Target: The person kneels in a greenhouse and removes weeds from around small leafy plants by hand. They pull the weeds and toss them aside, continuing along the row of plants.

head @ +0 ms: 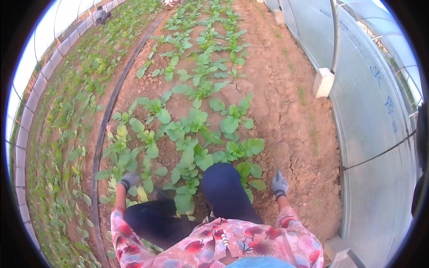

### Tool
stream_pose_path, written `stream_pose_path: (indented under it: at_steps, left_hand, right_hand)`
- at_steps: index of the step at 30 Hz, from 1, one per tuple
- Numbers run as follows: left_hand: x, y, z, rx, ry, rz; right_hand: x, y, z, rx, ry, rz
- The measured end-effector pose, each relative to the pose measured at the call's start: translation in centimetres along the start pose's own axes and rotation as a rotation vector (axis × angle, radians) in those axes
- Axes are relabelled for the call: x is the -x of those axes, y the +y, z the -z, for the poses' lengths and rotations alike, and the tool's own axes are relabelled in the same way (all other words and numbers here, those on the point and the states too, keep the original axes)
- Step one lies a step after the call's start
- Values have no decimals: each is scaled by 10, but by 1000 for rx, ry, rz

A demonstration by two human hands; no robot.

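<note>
My left hand (131, 179), in a grey knit glove with a dark cuff, is low among the leaves of a leafy green plant (124, 157) at the left of the bed. It is blurred, and its fingers are partly lost against the foliage. My right hand (280, 183), gloved the same way, hovers over or rests on the bare soil (301, 187) to the right of the rows. A thin, faint shape (281, 142) lies beyond its fingers; whether the hand grips it is unclear. Between my hands, my bent knee (221, 184) in dark trousers stands beside broad-leaved plants (194, 150).
A black drip hose (112, 97) runs along the left of the bed, with denser greens (67, 134) beyond. On the right stand a plastic-film wall (368, 110) and a metal post on a concrete block (323, 83). A person (100, 15) crouches at the far left.
</note>
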State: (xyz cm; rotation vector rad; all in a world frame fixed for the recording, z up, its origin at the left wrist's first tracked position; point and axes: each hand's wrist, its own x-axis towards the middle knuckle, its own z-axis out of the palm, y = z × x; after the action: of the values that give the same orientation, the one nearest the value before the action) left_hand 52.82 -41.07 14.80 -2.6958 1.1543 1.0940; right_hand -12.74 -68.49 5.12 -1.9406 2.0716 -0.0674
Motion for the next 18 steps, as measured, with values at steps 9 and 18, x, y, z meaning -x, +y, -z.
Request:
stream_pose_path:
  at_steps: [9,18]
  left_hand:
    - [-28,64,98,-629,233,-139]
    - [-37,211,31,-682,152,-364]
  right_hand:
    - [18,-69,27,-327,300,449]
    - [43,-115,-10,-95,-135,630]
